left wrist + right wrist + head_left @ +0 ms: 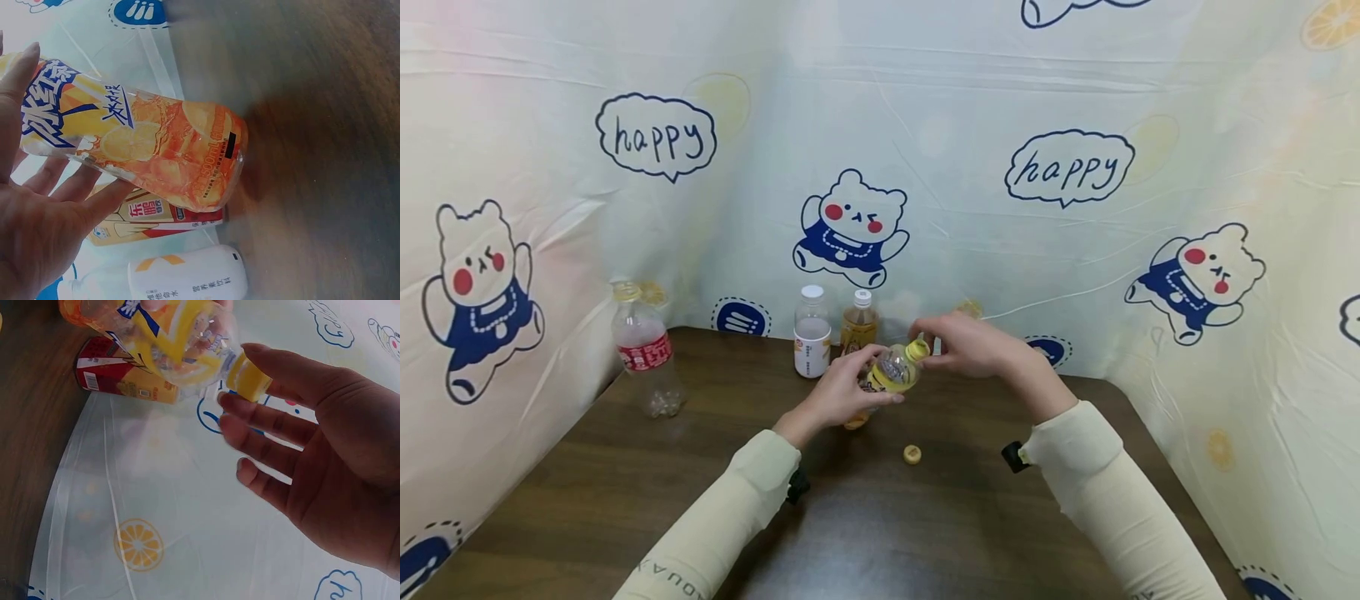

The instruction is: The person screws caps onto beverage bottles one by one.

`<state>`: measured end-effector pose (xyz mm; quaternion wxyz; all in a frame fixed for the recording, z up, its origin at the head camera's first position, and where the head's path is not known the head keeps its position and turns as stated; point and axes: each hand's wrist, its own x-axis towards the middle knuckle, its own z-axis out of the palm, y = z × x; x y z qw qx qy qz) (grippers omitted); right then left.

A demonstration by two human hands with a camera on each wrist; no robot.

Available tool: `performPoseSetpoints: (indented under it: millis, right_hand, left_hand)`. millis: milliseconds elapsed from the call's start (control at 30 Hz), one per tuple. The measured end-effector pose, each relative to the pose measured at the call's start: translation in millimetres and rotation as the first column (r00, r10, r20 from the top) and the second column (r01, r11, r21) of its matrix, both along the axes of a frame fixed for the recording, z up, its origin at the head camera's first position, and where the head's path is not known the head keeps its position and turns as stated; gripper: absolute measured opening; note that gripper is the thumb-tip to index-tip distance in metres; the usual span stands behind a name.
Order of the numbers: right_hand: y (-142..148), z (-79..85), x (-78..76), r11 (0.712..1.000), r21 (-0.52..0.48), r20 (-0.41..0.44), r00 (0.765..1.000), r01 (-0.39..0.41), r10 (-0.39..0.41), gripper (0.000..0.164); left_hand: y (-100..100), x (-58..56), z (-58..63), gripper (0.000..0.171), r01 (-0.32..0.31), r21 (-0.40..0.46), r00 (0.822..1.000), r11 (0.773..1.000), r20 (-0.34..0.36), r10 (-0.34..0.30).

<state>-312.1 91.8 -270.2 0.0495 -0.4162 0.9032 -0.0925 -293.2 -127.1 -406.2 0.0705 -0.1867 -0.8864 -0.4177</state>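
Observation:
My left hand (pixel 838 390) grips a clear plastic iced tea bottle (pixel 162 147) around its yellow-and-orange label, holding it tilted above the table. The bottle's neck leans toward my right hand (pixel 966 343). A yellow bottle cap (pixel 249 378) sits at the mouth, with the right thumb and index finger pinching it. The other right fingers are loosely spread below, as the right wrist view shows. Whether the cap is still threaded on cannot be told. Behind the iced tea bottle stands a drink bottle with a white cap (pixel 862 297) and a red-and-gold label (pixel 128 378).
A white-labelled bottle (pixel 812 354) stands upright at the back of the brown table (pixel 865 533). At the left is a clear bottle with a red label (pixel 646 354) and yellow cap. A small yellowish cap (pixel 912 454) lies before the hands. Patterned curtain (pixel 940 233) surrounds the table.

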Motion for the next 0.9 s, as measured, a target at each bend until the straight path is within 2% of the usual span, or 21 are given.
performPoseSetpoints:
  millis: [200, 533, 700, 900]
  right_hand:
    - [-1.8, -2.7, 0.4, 1.000, -0.014, -0.018, 1.000, 0.013, -0.013, 0.021]
    - [-3.8, -0.8, 2.4, 0.998, -0.001, -0.055, 0.997, 0.061, -0.061, 0.024]
    - [-3.0, -1.0, 2.1, 0.999, -0.033, -0.053, 0.998, 0.018, -0.019, 0.026]
    - [-2.7, -1.5, 0.7, 0.996, -0.072, -0.045, 0.998, -0.050, 0.046, 0.019]
  left_hand:
    - [0.2, 1.2, -0.3, 0.068, 0.039, 0.008, 0.999, 0.999, 0.023, -0.040]
    - [1.2, 1.9, -0.9, 0.070, 0.050, 0.019, 0.999, 0.999, 0.012, -0.050]
    - [0.5, 2.9, -0.9, 0.068, 0.065, 0.039, 0.998, 0.997, 0.018, -0.066]
    - [-0.9, 3.3, -0.2, 0.068, 0.078, 0.048, 0.996, 0.996, 0.035, -0.080]
